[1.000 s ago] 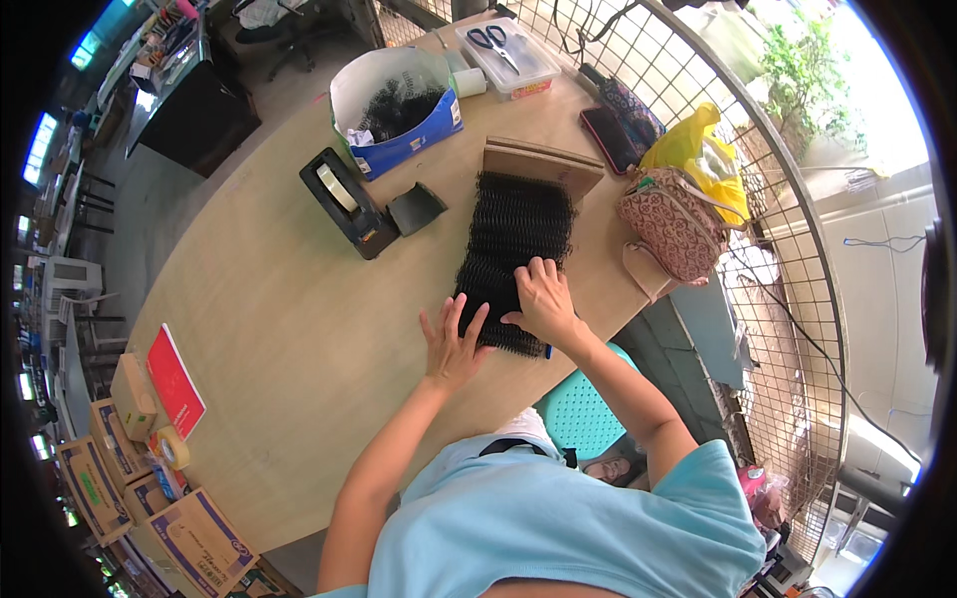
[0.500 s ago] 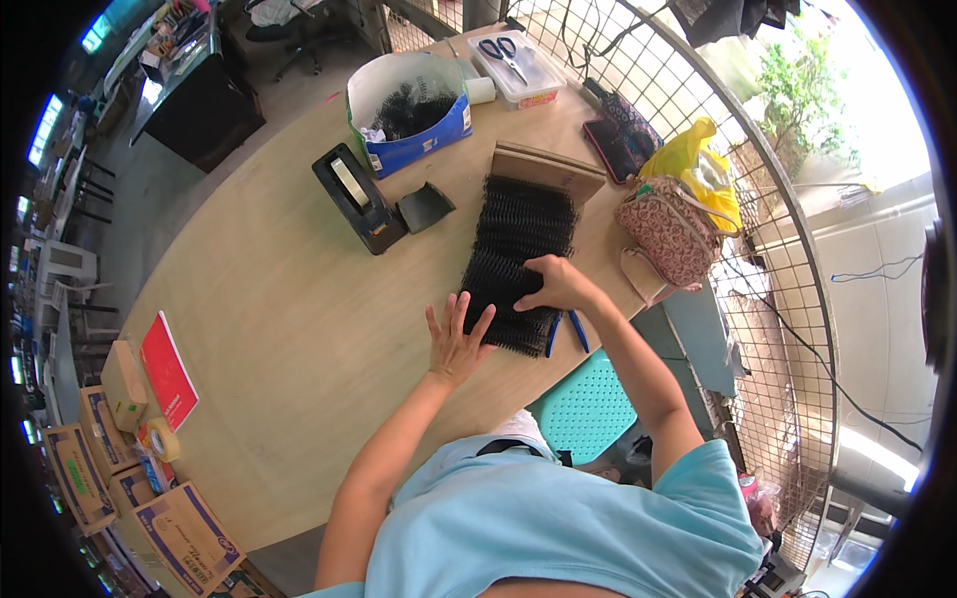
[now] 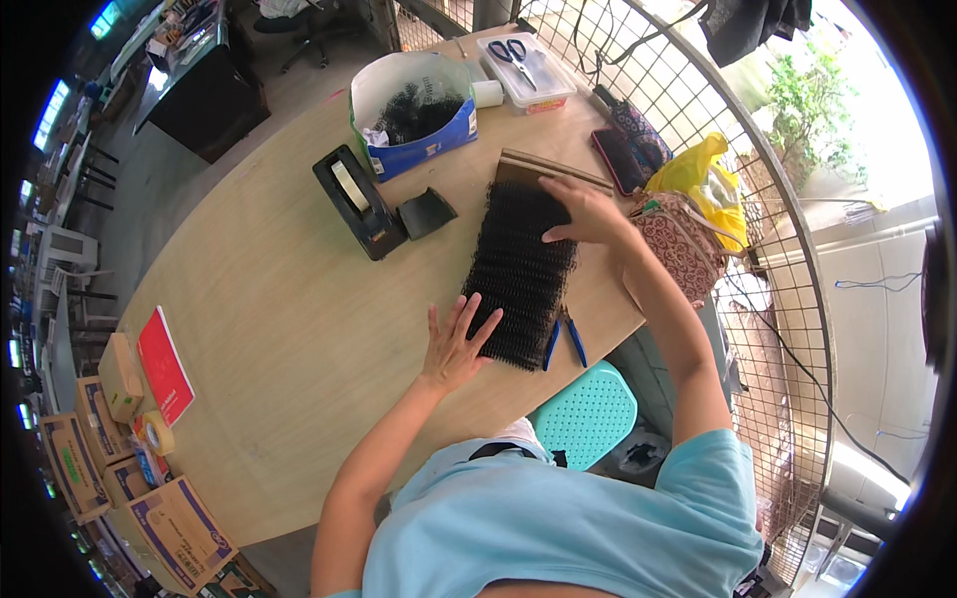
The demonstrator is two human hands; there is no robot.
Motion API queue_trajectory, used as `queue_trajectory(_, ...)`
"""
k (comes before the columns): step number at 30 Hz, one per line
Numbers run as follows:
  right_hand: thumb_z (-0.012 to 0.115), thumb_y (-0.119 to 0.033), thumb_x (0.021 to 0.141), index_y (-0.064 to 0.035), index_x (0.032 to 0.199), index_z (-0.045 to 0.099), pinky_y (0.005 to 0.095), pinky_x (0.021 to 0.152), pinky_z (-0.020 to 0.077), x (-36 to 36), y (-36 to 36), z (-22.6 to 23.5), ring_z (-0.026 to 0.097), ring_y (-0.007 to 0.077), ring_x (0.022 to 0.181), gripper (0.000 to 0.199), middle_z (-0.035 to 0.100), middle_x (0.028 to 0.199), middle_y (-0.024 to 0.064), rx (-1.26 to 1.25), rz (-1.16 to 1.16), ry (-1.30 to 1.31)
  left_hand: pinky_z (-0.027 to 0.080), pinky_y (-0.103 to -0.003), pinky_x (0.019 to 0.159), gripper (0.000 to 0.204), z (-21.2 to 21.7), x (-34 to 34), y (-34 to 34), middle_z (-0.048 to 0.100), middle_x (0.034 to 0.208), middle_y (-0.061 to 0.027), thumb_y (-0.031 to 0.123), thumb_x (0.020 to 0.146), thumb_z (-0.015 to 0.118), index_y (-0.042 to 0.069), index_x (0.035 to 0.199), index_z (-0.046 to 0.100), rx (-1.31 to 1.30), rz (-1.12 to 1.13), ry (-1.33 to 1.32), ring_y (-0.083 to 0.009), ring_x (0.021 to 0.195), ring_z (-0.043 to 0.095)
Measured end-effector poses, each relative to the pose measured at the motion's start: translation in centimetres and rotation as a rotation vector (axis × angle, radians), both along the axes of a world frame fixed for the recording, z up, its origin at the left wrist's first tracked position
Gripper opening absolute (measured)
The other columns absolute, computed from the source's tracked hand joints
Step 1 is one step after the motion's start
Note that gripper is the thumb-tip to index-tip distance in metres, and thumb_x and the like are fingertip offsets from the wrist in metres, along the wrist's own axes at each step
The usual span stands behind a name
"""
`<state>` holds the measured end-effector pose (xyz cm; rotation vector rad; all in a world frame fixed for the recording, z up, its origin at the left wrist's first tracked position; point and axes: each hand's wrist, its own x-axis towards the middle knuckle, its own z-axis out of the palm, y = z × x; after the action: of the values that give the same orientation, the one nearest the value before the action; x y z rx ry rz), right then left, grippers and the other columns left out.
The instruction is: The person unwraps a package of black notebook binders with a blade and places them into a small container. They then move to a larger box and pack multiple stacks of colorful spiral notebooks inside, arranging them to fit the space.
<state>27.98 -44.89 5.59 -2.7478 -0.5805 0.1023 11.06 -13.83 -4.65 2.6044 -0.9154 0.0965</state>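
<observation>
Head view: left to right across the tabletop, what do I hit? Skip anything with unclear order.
Red notebook → black tape dispenser → left hand → stack of black coils → blue-handled pliers → phone → patterned handbag.

the person wears a plain light blue top [image 3: 568,518] with a curved neckline [image 3: 548,580]; its right sleeve [image 3: 708,458] is short, loosely cut and ends above the elbow. left hand [image 3: 459,344] and right hand [image 3: 588,211] are bare. white cloth [image 3: 519,431] and a black strip [image 3: 498,448], kind unclear, show at the waist.
</observation>
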Motion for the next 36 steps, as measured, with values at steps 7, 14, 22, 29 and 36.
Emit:
queue_trajectory(7, 0.076, -0.031, 0.083, -0.0090, 0.143, 0.046, 0.0546, 0.104, 0.0391, -5.6, 2.7, -2.0, 0.044, 0.0431, 0.132, 0.071, 0.045, 0.146, 0.0184, 0.200, -0.163, -0.340, 0.018, -0.069, 0.112, 0.113, 1.1, 0.7, 0.5, 0.013, 0.162, -0.0132, 0.042, 0.062, 0.087, 0.026, 0.156, 0.025, 0.019, -0.037, 0.098, -0.0368, 0.148, 0.018)
queue_trajectory(14, 0.089, -0.021, 0.061, -0.0088, 0.129, 0.056, 0.0472, 0.097, 0.0436, -22.2, 7.8, -3.7, 0.049, 0.0370, 0.118, 0.077, 0.053, 0.125, 0.0160, 0.332, -0.393, -0.094, 0.019, -0.065, 0.115, 0.111, 2.1, 1.7, 0.5, 0.017, 0.162, -0.0071, 0.030, 0.064, 0.088, 0.026, 0.155, 0.026, -0.063, -0.045, 0.219, -0.0327, 0.149, 0.019)
queue_trajectory(22, 0.093, -0.030, 0.050, 0.0024, 0.134, 0.043, 0.0511, 0.105, 0.0367, -23.8, 12.4, -6.5, 0.040, 0.0373, 0.129, 0.103, 0.041, 0.134, 0.0191, -0.028, -0.370, 0.063, 0.019, -0.063, 0.117, 0.093, 3.0, 1.9, -1.0, 0.043, 0.136, -0.0101, 0.025, 0.055, 0.092, 0.009, 0.136, 0.049, 0.269, -0.272, 0.108, -0.0297, 0.130, 0.041)
queue_trajectory(29, 0.094, -0.031, 0.048, -0.0013, 0.143, 0.035, 0.0621, 0.108, 0.0318, -23.8, 12.6, -6.5, 0.034, 0.0400, 0.136, 0.116, 0.036, 0.141, 0.0224, -0.072, -0.317, 0.144, 0.026, -0.058, 0.115, 0.117, 3.2, 0.6, -0.4, 0.036, 0.144, -0.0133, 0.026, 0.050, 0.094, 0.011, 0.149, 0.033, 0.208, -0.237, 0.237, -0.0320, 0.133, 0.038)
queue_trajectory(36, 0.090, -0.029, 0.059, -0.0156, 0.154, 0.025, 0.0697, 0.110, 0.0218, -22.8, 11.0, -8.9, 0.020, 0.0421, 0.145, 0.116, 0.020, 0.157, 0.0196, -0.005, -0.381, -0.103, 0.017, -0.069, 0.115, 0.121, 1.7, 3.2, -1.7, 0.017, 0.162, -0.0091, 0.035, 0.059, 0.089, 0.025, 0.157, 0.020, 0.189, -0.264, -0.115, -0.0304, 0.148, 0.020)
